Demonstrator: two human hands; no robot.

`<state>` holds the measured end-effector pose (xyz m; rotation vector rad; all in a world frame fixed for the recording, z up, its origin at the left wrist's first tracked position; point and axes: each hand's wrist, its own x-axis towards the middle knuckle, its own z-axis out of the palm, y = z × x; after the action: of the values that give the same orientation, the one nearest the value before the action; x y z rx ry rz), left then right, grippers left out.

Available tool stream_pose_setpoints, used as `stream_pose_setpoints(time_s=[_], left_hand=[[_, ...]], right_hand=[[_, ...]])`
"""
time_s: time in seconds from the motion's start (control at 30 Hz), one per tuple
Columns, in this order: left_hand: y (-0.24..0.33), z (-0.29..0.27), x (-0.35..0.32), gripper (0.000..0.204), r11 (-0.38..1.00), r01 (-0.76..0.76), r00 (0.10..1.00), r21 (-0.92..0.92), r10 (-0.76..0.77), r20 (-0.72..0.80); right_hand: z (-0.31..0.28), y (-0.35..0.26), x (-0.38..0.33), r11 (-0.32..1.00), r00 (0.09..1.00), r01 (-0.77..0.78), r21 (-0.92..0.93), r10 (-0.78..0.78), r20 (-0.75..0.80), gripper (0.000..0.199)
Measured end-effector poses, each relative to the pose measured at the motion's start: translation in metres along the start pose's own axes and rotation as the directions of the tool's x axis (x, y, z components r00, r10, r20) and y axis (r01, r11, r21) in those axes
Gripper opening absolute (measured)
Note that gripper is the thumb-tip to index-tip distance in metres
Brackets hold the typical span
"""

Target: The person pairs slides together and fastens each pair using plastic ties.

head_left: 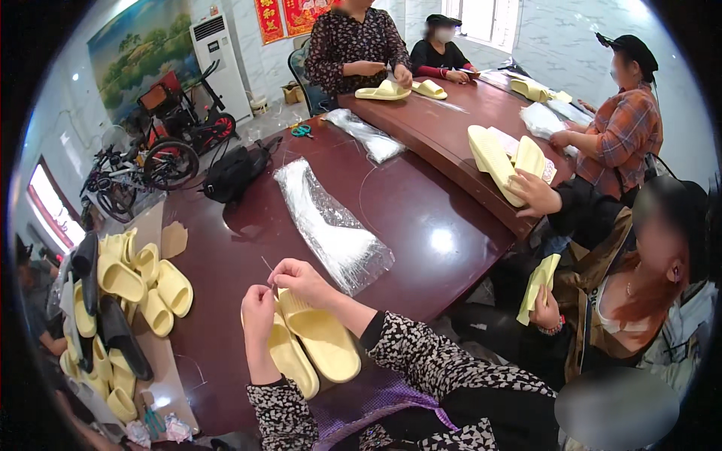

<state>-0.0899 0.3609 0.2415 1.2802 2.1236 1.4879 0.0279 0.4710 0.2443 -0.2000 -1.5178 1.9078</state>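
A pair of pale yellow slide slippers (324, 343) lies side by side on the table just in front of me, toes pointing away. Over their toe straps my two hands meet. My left hand (258, 312) is closed in a pinch, and my right hand (302, 281) pinches close beside it. Between the fingertips runs a thin strand (267, 264), its free end sticking up; it looks like a slim plastic tie. Part of the slippers' straps is hidden behind my fingers. Beyond my hands lies a clear plastic bag (327, 225) full of thin white strands.
Yellow and black slippers (120, 279) are heaped at the left on cardboard. A second bag of strands (366, 136), green scissors (301, 131) and a black backpack (235, 171) lie farther off. At right, a co-worker's hand (532, 193) touches yellow slippers; other people work at the far table.
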Motion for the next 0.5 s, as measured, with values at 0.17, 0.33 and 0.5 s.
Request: stream_pose_setpoints(time_s=[0.17, 0.33, 0.5], left_hand=[[0.013, 0.000, -0.010, 0.010, 0.940, 0.118, 0.993, -0.320, -0.117, 0.023], [0.023, -0.006, -0.001, 0.011, 0.879, 0.131, 0.991, -0.458, -0.129, 0.035], [0.035, -0.009, 0.002, 0.011, 0.793, 0.180, 0.981, -0.582, -0.186, 0.049]], right_hand=[[0.000, -0.004, 0.000, 0.998, 0.999, -0.011, 0.065, 0.014, -0.039, 0.009], [-0.007, -0.004, 0.010, 0.998, 0.997, 0.050, -0.023, -0.052, -0.055, 0.011], [-0.003, -0.014, 0.005, 0.997, 0.998, -0.038, -0.062, 0.036, -0.042, 0.008]])
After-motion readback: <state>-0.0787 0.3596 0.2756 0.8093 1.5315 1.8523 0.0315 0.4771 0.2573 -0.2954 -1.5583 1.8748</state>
